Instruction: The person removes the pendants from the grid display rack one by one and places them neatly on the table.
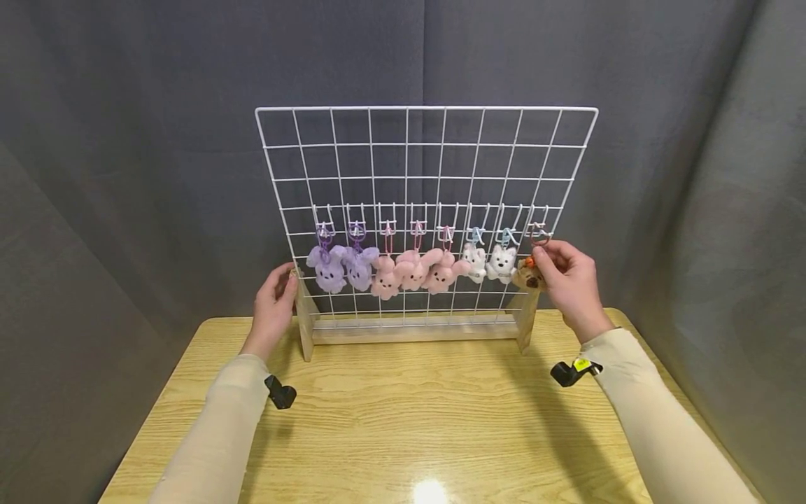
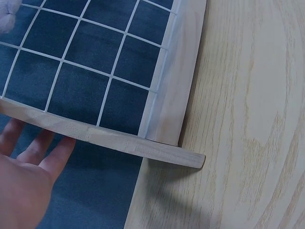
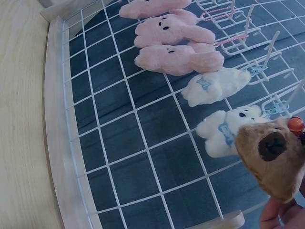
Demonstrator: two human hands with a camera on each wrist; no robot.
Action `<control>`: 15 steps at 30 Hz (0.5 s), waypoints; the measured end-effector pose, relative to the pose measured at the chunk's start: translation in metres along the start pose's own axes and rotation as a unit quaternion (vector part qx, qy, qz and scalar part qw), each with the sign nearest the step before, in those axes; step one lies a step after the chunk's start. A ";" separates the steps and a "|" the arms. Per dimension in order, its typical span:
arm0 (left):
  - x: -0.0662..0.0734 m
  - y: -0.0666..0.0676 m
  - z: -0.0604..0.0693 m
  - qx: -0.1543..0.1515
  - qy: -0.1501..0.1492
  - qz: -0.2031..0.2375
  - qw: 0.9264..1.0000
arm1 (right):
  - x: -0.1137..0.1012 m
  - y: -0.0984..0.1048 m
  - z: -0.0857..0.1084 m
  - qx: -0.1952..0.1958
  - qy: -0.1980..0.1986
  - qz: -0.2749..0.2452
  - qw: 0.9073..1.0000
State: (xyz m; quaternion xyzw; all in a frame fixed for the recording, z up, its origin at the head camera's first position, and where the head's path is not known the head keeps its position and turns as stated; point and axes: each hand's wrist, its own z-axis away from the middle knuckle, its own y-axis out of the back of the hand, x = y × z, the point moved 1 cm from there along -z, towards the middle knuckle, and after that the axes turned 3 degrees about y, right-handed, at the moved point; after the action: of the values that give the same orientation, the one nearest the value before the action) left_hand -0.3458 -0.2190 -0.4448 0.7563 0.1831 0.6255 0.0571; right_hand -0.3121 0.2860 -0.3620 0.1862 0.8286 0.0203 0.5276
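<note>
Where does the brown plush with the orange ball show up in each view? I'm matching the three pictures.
Head: the brown plush is at the right end of the row, held by the right hand.
Left wrist: not in it; only part of a pale plush shows, at top left.
Right wrist: brown plush at lower right, partly covering a white plush.
Shared landmark: the white wire grid, seen in all three.

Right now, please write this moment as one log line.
Left grip: holds rack | right grip: holds brown plush | other plushes: on rack
</note>
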 end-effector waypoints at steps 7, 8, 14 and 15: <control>0.000 0.000 0.000 0.000 -0.002 0.004 1.000 | -0.006 0.002 0.001 -0.021 0.000 0.003 1.000; 0.001 0.000 0.000 0.000 -0.002 0.006 1.000 | -0.007 0.003 0.001 -0.026 -0.001 0.006 1.000; 0.001 0.000 0.001 -0.003 0.003 0.010 1.000 | -0.011 0.006 0.003 -0.039 0.007 0.040 0.998; 0.001 0.000 0.001 -0.003 0.004 0.009 1.000 | -0.011 0.006 0.003 -0.039 0.009 0.045 0.998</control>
State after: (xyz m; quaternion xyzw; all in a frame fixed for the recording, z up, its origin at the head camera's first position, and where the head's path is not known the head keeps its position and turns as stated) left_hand -0.3441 -0.2183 -0.4437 0.7555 0.1744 0.6293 0.0532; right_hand -0.3037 0.2877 -0.3521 0.2023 0.8226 0.0784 0.5256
